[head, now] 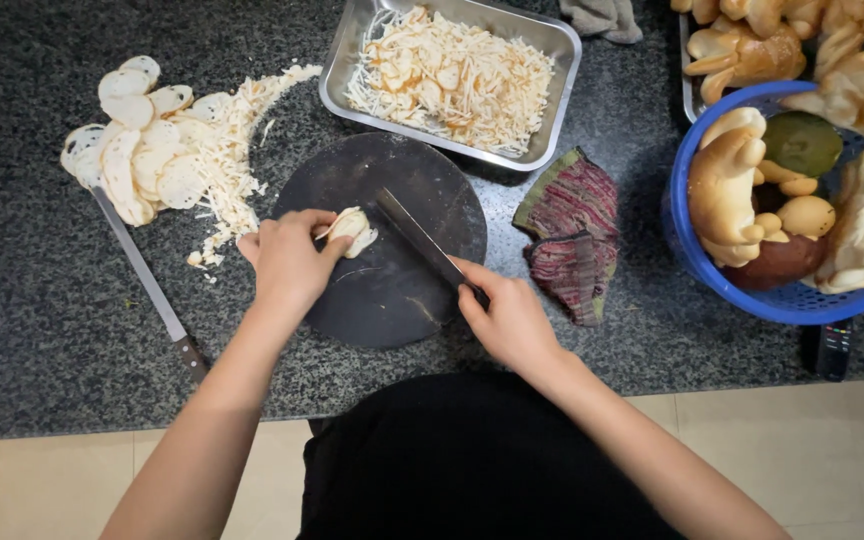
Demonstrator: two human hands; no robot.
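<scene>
On the dark speckled tabletop (32, 330), near its front edge, lies a round black cutting board (392, 290). The left hand (287, 262) rests on the left part of this board, and its fingers are pressed together around a pale mushroom piece (354, 228), pinning it against the board. The piece sits near the top centre of the board; its long axis runs from lower left to upper right, and the free end points toward the blade.

The right hand (507, 320) is closed on the handle of a cleaver (417, 238). The handle is hidden inside the fist. The blade's long axis goes diagonally from the hand at lower right up to the upper left, and its far end stands just beside the mushroom piece, touching it or almost; I cannot tell which.

To the left of the board, a heap of round white slices (137, 150) lies with thin shreds (237, 150) spread beside it. A second knife (147, 285) with a wooden handle lies below this heap, pointing diagonally, the handle toward the front edge. Behind the board stands a metal tray (562, 45) filled with the same pale shreds. A folded striped cloth (572, 235) lies right of the board. Further right, a blue basket (702, 265) holds big pale mushrooms (727, 180) and some round things.
</scene>
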